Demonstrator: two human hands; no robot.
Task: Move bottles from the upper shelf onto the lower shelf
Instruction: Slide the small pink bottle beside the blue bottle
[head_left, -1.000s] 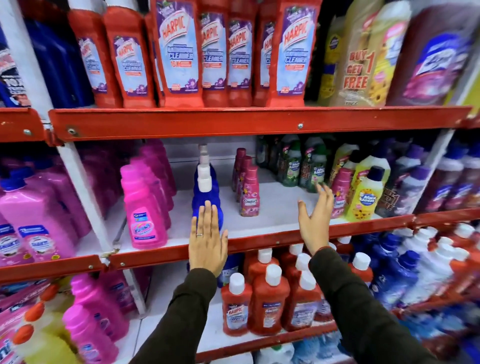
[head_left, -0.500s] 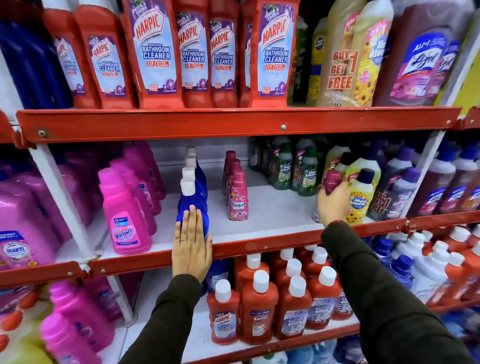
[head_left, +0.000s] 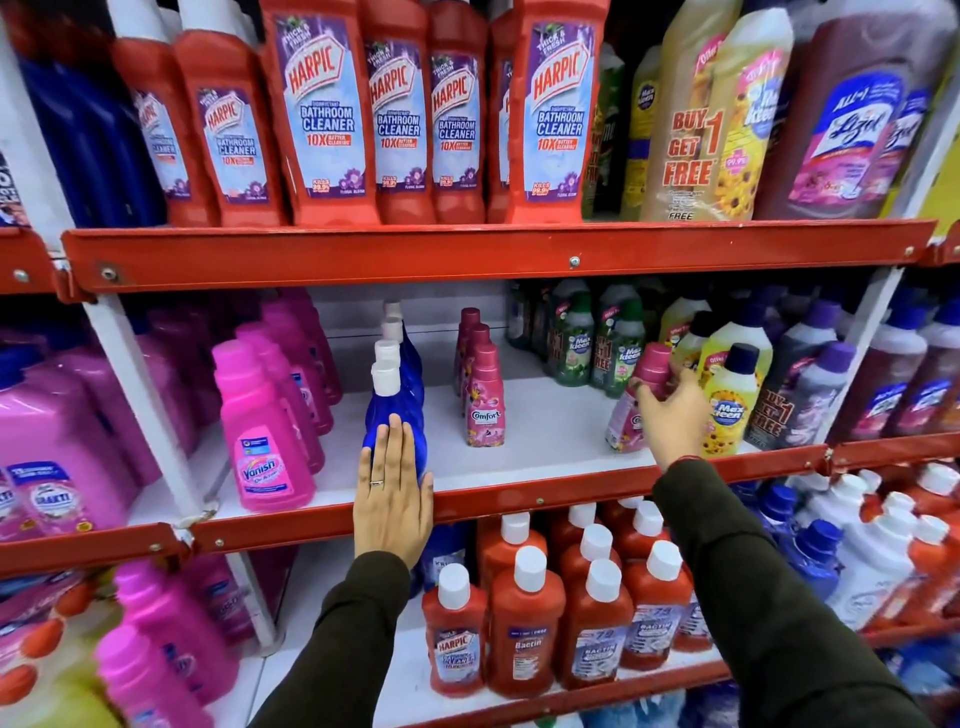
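Note:
My right hand grips a small pink Comfort bottle by its neck; it tilts left at the right of the middle shelf. A row of matching pink Comfort bottles stands at the shelf's centre. My left hand lies flat, fingers together, against the red front rail and the front blue bottle with a white cap. On the lower shelf stand several red Harpic and Bactin bottles.
Pink Vanish bottles stand left of the blue row. Green and yellow Max Kleen bottles crowd the right side, close behind my right hand. Large red Harpic bottles fill the top shelf. White upright posts divide the bays.
My right hand reached in from the rail with open fingers, closed on the pink Comfort bottle and tipped it left. My left hand stayed flat on the rail.

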